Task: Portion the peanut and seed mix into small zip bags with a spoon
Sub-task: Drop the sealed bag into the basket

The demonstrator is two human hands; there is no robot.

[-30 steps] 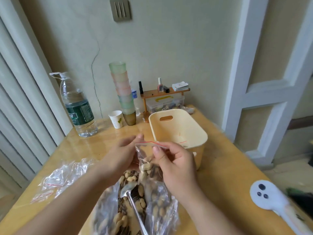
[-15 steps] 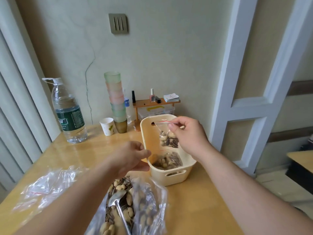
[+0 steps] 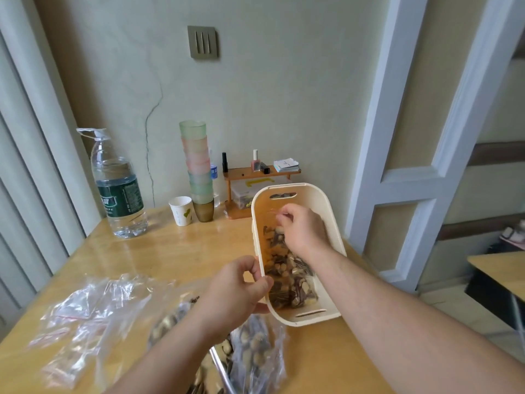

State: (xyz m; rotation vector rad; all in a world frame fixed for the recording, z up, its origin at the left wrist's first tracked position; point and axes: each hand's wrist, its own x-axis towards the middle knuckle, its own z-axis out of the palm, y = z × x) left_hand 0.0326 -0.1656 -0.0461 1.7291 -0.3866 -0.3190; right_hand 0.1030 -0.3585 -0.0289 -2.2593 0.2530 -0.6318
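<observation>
A cream plastic basket (image 3: 335, 240) stands on the wooden table (image 3: 176, 251) and holds filled small zip bags (image 3: 295, 282) of peanuts and seeds. Inside the basket, my right hand (image 3: 302, 230) pinches the top of a filled zip bag (image 3: 274, 236), which hangs low among the others. My left hand (image 3: 238, 291) grips the basket's near left rim. Below my left arm lies the large clear bag of peanut and seed mix (image 3: 255, 348), with a metal spoon (image 3: 221, 368) sticking out of it.
A pile of empty small zip bags (image 3: 85, 317) lies at the left. At the back stand a water bottle (image 3: 118, 189), a paper cup (image 3: 181, 210), a stack of coloured cups (image 3: 197, 172) and a small wooden shelf (image 3: 261, 174). A door frame is on the right.
My right hand has carried the filled bag from in front of me into the basket and lowered it. My left hand let go of the bag and took hold of the basket's rim.
</observation>
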